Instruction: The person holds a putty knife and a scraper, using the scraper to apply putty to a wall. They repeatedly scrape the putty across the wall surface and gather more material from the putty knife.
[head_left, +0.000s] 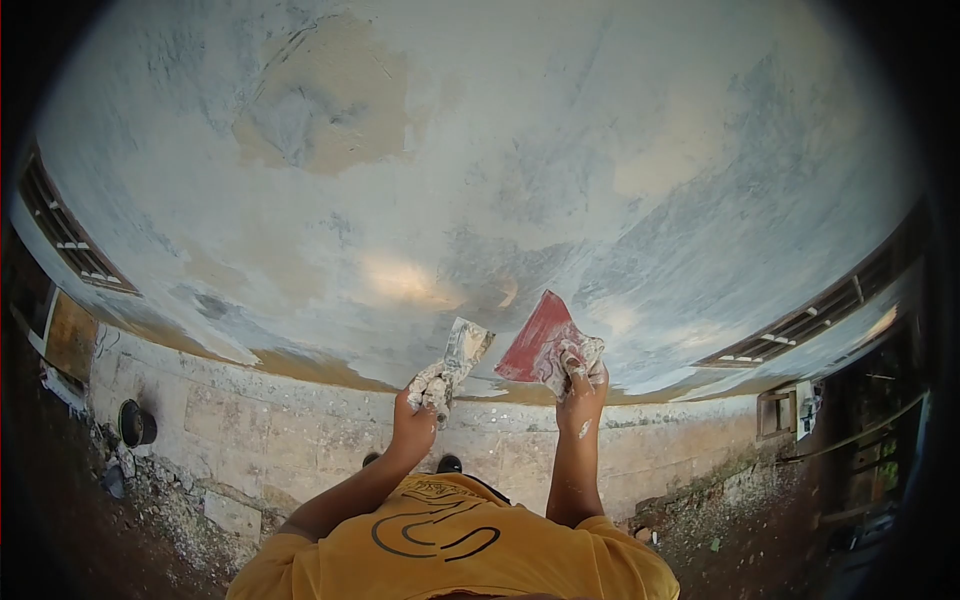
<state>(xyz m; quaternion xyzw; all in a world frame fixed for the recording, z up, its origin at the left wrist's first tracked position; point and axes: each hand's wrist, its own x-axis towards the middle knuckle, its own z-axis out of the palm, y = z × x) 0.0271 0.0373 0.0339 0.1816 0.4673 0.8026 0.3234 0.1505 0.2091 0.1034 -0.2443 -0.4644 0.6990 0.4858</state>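
My left hand (430, 390), smeared with white putty, is closed around the handle of a putty knife (467, 345), its metal blade tilted up toward the wall. In my right hand (582, 375) is a red plastic putty spreader (535, 340). Wet putty coats the lower right part of the spreader and the fingers gripping it. Both tools are held side by side at chest height, a small gap between them. Beyond them rises the wall (500, 180), patchy with white, grey and tan putty.
A paved ledge (330, 430) runs along the wall's foot, under my shoes (449, 464). On the left, a black bucket (136, 424) stands near rubble. Slatted openings (75, 240) break the wall at both sides. Rough ground with debris (720, 510) lies at lower right.
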